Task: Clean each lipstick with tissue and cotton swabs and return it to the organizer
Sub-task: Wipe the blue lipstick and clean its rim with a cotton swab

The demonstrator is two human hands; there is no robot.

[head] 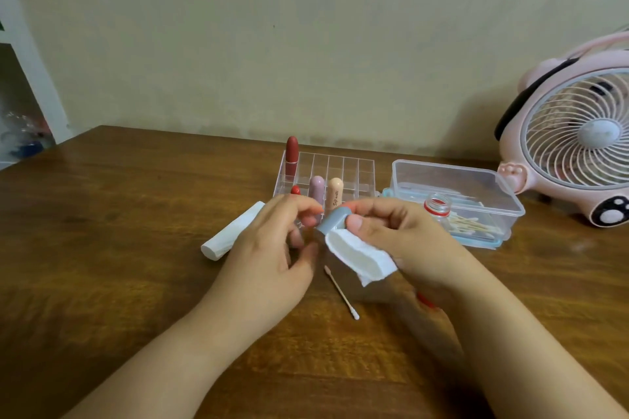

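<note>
Both hands meet just in front of the clear organizer (326, 173), which stands on the wooden desk (119, 248) and serves as the landmark here. The right hand (398, 238) holds a grey-blue lipstick (332, 223) together with a folded white tissue (357, 258) — its thumb presses on the tube and its grip is curled round tube and tissue. The tube lies tilted, its upper end pointing toward the organizer, with the tissue wrapped over its lower end. The left hand (272, 241) is at the tube's left, its fingertips at or just beside the tube's upper end; whether its grip actually pinches the tube I cannot tell, since the fingers hide the contact.

Inside the organizer, a dark red lipstick (291, 153) stands upright in the back left compartment. In the front row a mauve lipstick (316, 189) and a peach lipstick (335, 192) stand side by side, with a small red cap (295, 189) showing left of them.

Nearer than the organizer, below the hands, one cotton swab (341, 292) lies on the desk. Left of the organizer rests a white tissue roll (231, 231). Right of it sits a clear plastic box (456, 194) holding cotton swabs and a small bottle (437, 207) — beyond that, a pink fan (578, 139).
</note>
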